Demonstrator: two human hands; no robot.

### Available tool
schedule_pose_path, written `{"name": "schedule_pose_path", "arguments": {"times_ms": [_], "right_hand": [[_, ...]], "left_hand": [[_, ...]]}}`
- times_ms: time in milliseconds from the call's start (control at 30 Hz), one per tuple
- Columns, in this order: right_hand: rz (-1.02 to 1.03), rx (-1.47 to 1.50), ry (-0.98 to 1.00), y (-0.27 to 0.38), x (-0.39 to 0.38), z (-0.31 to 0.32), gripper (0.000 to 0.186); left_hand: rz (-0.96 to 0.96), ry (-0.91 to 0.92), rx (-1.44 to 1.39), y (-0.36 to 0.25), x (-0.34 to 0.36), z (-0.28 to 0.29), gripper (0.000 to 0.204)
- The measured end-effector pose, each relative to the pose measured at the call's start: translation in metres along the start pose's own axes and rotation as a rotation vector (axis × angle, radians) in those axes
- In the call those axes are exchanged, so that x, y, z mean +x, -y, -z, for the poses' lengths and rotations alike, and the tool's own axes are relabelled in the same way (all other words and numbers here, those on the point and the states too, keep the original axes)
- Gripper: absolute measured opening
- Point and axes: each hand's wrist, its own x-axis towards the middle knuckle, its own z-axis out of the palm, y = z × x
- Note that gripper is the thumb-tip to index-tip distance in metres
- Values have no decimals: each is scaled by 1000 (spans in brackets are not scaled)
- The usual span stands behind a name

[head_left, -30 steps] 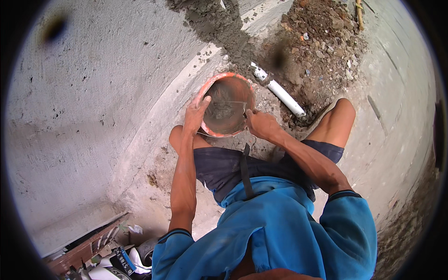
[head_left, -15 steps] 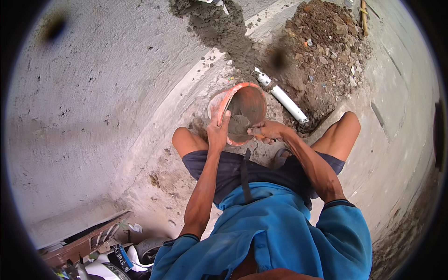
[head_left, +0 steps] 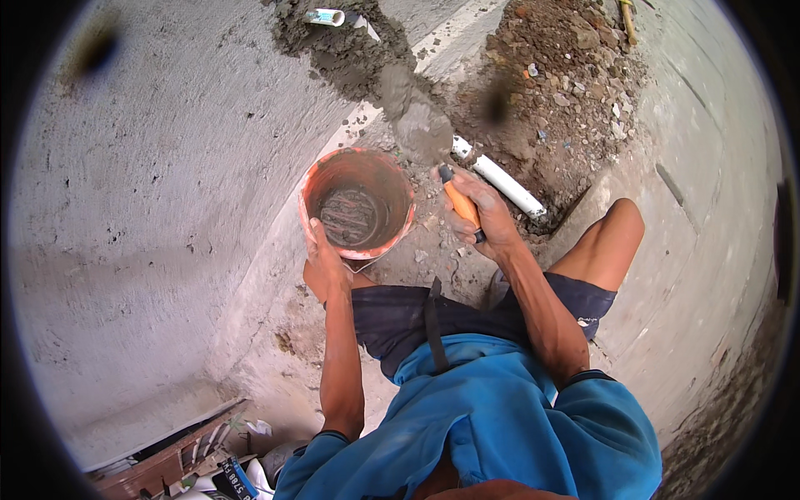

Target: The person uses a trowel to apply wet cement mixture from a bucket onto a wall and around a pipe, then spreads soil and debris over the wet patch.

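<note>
My left hand grips the near rim of an orange bucket, its thumb over the edge. Grey mortar coats the bucket's inner wall, with a thin scraped layer on the bottom. In my right hand is a trowel with an orange and black handle. Its blade, smeared by motion and covered with wet mortar, points away from me, right of the bucket. Just beyond it, a mound of wet mortar lies against the wall. The blade's exact edges are hard to make out.
A white pipe lies right of the trowel, beside a heap of soil and rubble. Another short white pipe end sticks out of the far mortar. A rough grey wall runs along the left, with a motorbike part at lower left.
The trowel has come out of the bucket carrying mortar and moved up and away. My left hand has shifted the bucket left and tilted it more upright, keeping its grip.
</note>
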Motion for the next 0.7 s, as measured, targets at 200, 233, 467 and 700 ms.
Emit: {"name": "schedule_pose_path", "arguments": {"times_ms": [200,233,467,700], "right_hand": [[693,-126,-381,22,28,-60,42],[767,-167,-455,17,38,-71,43],[742,-676,-742,-1,164,-114,54],[568,-168,-386,-18,116,-127,37]], "left_hand": [[18,-111,440,-3,-23,16,60],[-71,-102,387,14,-15,28,60],[-210,-26,480,27,-8,3,62],[-205,5,402,38,-2,20,72]]}}
